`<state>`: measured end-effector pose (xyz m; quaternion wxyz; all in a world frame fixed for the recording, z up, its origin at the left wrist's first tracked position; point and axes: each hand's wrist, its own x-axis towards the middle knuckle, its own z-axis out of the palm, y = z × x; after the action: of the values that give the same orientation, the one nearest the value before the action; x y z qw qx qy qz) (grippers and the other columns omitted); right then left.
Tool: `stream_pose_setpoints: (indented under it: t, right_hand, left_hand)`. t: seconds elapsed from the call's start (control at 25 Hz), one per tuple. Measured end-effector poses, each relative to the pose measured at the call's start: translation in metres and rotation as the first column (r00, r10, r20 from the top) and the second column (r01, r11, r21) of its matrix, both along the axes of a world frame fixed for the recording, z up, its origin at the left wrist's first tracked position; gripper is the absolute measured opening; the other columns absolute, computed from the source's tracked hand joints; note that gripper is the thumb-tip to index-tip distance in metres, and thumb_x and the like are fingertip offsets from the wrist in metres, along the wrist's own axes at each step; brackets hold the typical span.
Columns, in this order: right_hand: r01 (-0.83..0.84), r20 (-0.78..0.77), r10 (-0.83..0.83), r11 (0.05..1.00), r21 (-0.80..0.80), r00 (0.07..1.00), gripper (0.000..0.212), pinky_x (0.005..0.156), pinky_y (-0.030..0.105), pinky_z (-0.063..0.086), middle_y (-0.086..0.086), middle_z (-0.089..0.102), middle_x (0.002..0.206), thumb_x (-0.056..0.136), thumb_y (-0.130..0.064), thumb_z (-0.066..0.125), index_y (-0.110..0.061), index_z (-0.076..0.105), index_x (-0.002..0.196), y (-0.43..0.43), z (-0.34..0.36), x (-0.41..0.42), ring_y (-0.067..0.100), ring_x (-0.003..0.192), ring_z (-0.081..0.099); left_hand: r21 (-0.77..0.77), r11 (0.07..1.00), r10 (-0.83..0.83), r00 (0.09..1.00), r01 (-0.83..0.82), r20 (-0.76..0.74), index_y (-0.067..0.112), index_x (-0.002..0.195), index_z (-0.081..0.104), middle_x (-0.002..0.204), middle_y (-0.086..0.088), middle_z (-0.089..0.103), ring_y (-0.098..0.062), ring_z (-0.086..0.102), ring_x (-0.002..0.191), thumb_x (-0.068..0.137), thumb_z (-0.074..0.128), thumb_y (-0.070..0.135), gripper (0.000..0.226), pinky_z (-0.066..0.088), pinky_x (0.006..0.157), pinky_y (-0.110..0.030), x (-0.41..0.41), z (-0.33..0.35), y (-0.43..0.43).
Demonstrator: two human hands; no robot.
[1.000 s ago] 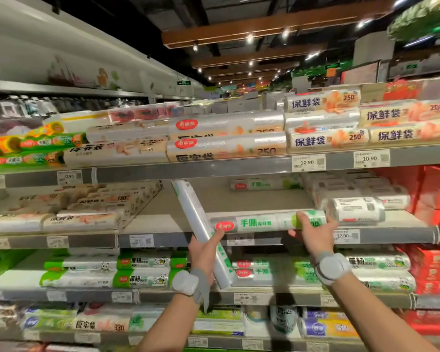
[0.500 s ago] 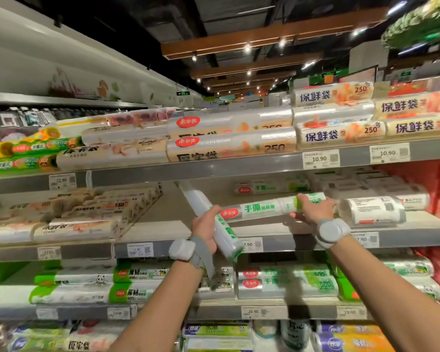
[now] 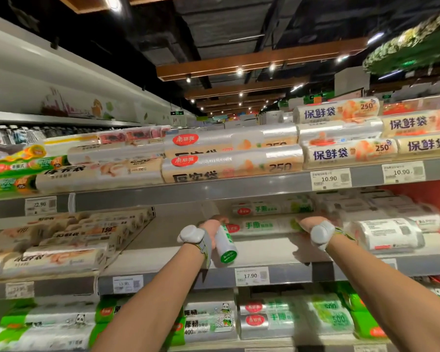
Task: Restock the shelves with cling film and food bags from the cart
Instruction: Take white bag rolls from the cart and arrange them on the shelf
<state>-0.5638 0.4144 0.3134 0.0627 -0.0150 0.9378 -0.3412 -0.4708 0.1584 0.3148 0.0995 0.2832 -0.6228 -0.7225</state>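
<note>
a: shop aisle, with the grey middle shelf (image 3: 264, 250) right in front of you. which step are you at?

b: placing. the green-capped roll (image 3: 226, 247) is in your left hand (image 3: 211, 228), fingers wrapped round its body, over the front of that shelf. i can't tell if it touches. its long axis runs front to back, with the green cap towards you and tipped down. the far end is hidden behind the hand.

a: and the other one?

b: the crosswise roll (image 3: 262, 226) lies left to right on the shelf, red logo at its left end. your right hand (image 3: 309, 222) sits on its right end. i can't tell whether those fingers curl round it or only press.

a: what does the next move call for?

b: my guess is a quarter turn of the green-capped roll, so it lies parallel, just in front of the crosswise roll, and then you let go. the back roll (image 3: 272, 208) already lies the same way behind them, and the price tag (image 3: 251, 275) marks the bay's front edge.
</note>
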Motion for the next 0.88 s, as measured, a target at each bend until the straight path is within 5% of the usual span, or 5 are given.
stream_pose_setpoints:
  t: [0.2, 0.32, 0.44, 0.64, 0.88]
  right_hand:
    - [-0.001, -0.115, -0.001, 1.0, -0.019, 0.993, 0.048, 0.098, 0.038, 0.042, 0.021, 0.056, 0.13, 0.096, -0.035, 0.056, 0.001, 0.055, 0.128, -0.012, -0.004, -0.03, 0.034, 0.121, 0.054]
    - [0.01, -0.176, -0.013, 1.0, -0.022, 0.984, 0.029, 0.088, 0.033, 0.043, 0.009, 0.059, 0.111, 0.092, -0.041, 0.057, -0.014, 0.055, 0.101, -0.02, -0.011, -0.044, 0.028, 0.103, 0.056]
    - [0.002, -0.134, 0.023, 0.984, 0.181, 0.991, 0.061, 0.113, 0.043, 0.027, 0.016, 0.041, 0.145, 0.098, -0.05, 0.042, -0.004, 0.04, 0.138, -0.024, -0.02, -0.053, 0.036, 0.136, 0.036]
    - [-0.009, -0.232, 0.085, 0.949, 0.314, 0.969, 0.071, 0.119, 0.044, 0.017, 0.018, 0.021, 0.158, 0.1, -0.052, 0.033, -0.004, 0.022, 0.151, -0.025, -0.028, -0.053, 0.038, 0.146, 0.017]
    - [-0.033, -0.197, 0.084, 0.968, 0.249, 0.977, 0.059, 0.088, 0.028, 0.04, 0.021, 0.017, 0.155, 0.096, -0.039, 0.047, -0.005, 0.034, 0.144, -0.028, -0.022, -0.056, 0.035, 0.126, 0.045]
  left_hand:
    - [-0.147, 0.988, -0.046, 0.997, 0.054, 0.059, 0.011, 0.075, 0.047, 0.073, -0.01, 0.044, -0.021, 0.04, 0.058, 0.086, 0.064, 0.012, 0.02, 0.04, 0.065, -0.03, -0.022, 0.002, -0.006]
    - [-0.172, 0.983, -0.051, 0.997, 0.061, 0.062, 0.01, 0.08, 0.051, 0.074, -0.01, 0.05, -0.023, 0.047, 0.057, 0.079, 0.069, 0.014, 0.018, 0.044, 0.061, -0.028, -0.035, -0.003, -0.008]
    - [-0.167, 0.985, -0.032, 0.999, 0.035, 0.024, 0.007, 0.091, 0.057, 0.079, -0.012, 0.055, -0.025, 0.053, 0.061, 0.077, 0.07, 0.012, 0.02, 0.048, 0.065, -0.03, -0.049, -0.012, -0.004]
    - [-0.214, 0.976, 0.027, 1.0, -0.027, -0.006, 0.005, 0.088, 0.059, 0.078, -0.011, 0.058, -0.027, 0.058, 0.068, 0.073, 0.073, 0.016, 0.024, 0.051, 0.075, -0.035, -0.067, -0.019, -0.003]
    - [-0.162, 0.985, 0.055, 0.996, -0.066, -0.068, 0.001, 0.098, 0.061, 0.079, -0.012, 0.06, -0.027, 0.058, 0.067, 0.074, 0.073, 0.019, 0.032, 0.048, 0.07, -0.033, -0.067, -0.021, 0.006]
